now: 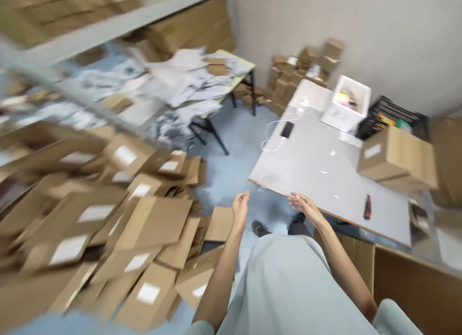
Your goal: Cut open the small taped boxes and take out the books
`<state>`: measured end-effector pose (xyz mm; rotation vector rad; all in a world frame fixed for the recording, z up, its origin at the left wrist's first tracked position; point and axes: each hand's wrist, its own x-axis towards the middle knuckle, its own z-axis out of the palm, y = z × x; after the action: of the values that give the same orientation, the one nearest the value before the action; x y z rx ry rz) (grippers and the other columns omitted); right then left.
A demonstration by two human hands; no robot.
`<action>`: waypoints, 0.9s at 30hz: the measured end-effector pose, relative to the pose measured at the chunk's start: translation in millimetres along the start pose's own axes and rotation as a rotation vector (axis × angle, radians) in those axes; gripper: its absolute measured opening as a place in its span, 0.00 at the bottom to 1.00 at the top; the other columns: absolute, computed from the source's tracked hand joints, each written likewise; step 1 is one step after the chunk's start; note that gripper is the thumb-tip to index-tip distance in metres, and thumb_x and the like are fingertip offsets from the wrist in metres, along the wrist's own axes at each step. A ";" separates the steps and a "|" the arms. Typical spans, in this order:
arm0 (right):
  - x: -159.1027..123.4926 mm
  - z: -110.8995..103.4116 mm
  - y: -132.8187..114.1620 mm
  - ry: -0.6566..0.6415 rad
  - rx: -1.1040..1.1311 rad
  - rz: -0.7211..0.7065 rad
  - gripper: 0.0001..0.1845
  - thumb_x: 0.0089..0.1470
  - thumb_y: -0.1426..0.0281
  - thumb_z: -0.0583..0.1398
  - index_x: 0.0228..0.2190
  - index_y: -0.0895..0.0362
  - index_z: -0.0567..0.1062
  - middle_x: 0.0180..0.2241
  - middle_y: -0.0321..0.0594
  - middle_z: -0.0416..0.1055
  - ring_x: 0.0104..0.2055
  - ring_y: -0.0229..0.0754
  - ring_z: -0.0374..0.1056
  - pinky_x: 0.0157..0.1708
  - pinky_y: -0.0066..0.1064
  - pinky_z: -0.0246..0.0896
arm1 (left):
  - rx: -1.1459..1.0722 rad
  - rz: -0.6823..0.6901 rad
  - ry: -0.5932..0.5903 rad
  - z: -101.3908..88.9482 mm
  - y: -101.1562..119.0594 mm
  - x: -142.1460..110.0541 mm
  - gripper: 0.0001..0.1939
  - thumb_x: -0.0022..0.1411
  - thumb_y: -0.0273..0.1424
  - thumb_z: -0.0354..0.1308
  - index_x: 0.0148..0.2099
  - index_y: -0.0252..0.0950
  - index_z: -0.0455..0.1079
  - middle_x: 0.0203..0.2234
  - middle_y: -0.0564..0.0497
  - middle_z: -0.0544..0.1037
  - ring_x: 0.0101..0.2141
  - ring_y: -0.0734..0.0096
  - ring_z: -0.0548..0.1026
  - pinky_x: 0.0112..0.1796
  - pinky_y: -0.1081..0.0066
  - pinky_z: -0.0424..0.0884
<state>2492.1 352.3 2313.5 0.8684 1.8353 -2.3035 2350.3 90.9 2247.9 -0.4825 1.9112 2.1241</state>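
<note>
- Cardboard boxes (159,223), many with white labels, lie in a loose, overlapping heap on the floor to the person's left.
- Left hand (240,210): apart from the right, seemingly empty, fingers loosely bent, nearest the heap.
- Right hand (306,207): open, seemingly empty, at the near edge of the table (303,161); cannot tell whether it touches.
- Table bears a closed carton (397,157), a white box (346,109) and a red-and-black tool (367,207).
- Handling, my judgement: keep both hands relaxed, clear that table edge while turning, watch footing by the heap; overlapping boxes could slide if one were pulled from below.
</note>
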 end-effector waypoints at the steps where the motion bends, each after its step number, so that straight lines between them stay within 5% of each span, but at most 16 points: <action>1: -11.4 -20.8 1.0 0.078 0.043 -0.020 0.39 0.54 0.38 0.74 0.56 0.52 0.86 0.56 0.52 0.87 0.53 0.53 0.85 0.60 0.50 0.79 | 0.021 -0.011 -0.063 25.3 1.5 0.8 0.09 0.62 0.38 0.66 0.39 0.41 0.71 0.47 0.43 0.86 0.61 0.51 0.82 0.69 0.47 0.73; 7: -73.4 -143.5 17.4 0.468 0.291 -0.114 0.36 0.56 0.42 0.75 0.57 0.50 0.85 0.58 0.51 0.86 0.55 0.53 0.85 0.61 0.51 0.79 | 0.172 0.003 -0.418 177.8 1.2 -30.6 0.11 0.60 0.40 0.67 0.39 0.42 0.71 0.53 0.43 0.86 0.64 0.50 0.81 0.70 0.47 0.72; 12: -85.8 -252.5 30.5 0.670 0.387 -0.166 0.40 0.50 0.43 0.78 0.58 0.51 0.84 0.59 0.53 0.85 0.58 0.56 0.83 0.63 0.53 0.78 | 0.285 0.046 -0.642 297.8 -16.9 -85.9 0.17 0.59 0.47 0.70 0.41 0.42 0.73 0.54 0.41 0.86 0.65 0.47 0.81 0.70 0.46 0.73; 16: -74.7 -347.7 23.4 0.845 0.295 -0.270 0.51 0.44 0.36 0.78 0.61 0.52 0.82 0.66 0.57 0.79 0.67 0.62 0.77 0.68 0.58 0.73 | 0.376 0.037 -0.810 399.3 -41.0 -136.4 0.24 0.59 0.56 0.71 0.41 0.40 0.77 0.53 0.37 0.87 0.64 0.43 0.81 0.70 0.43 0.72; 22: -38.2 -511.3 -20.4 1.105 0.078 -0.470 0.55 0.53 0.33 0.71 0.70 0.54 0.76 0.74 0.59 0.69 0.75 0.63 0.68 0.73 0.55 0.67 | 0.482 0.086 -1.061 574.6 -74.2 -196.5 0.30 0.66 0.57 0.69 0.58 0.41 0.82 0.68 0.39 0.81 0.73 0.44 0.73 0.75 0.47 0.66; 27: 12.9 -659.8 -76.8 1.295 -0.026 -0.261 0.47 0.68 0.45 0.65 0.74 0.64 0.69 0.76 0.65 0.65 0.80 0.63 0.61 0.79 0.55 0.55 | 0.592 0.105 -1.182 717.7 -99.2 -217.6 0.34 0.76 0.49 0.63 0.76 0.40 0.72 0.79 0.40 0.66 0.80 0.48 0.61 0.74 0.54 0.67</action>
<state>2702.9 982.0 2291.2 2.6513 2.3658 -1.8487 2530.2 823.2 2307.7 0.8211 1.6138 1.2038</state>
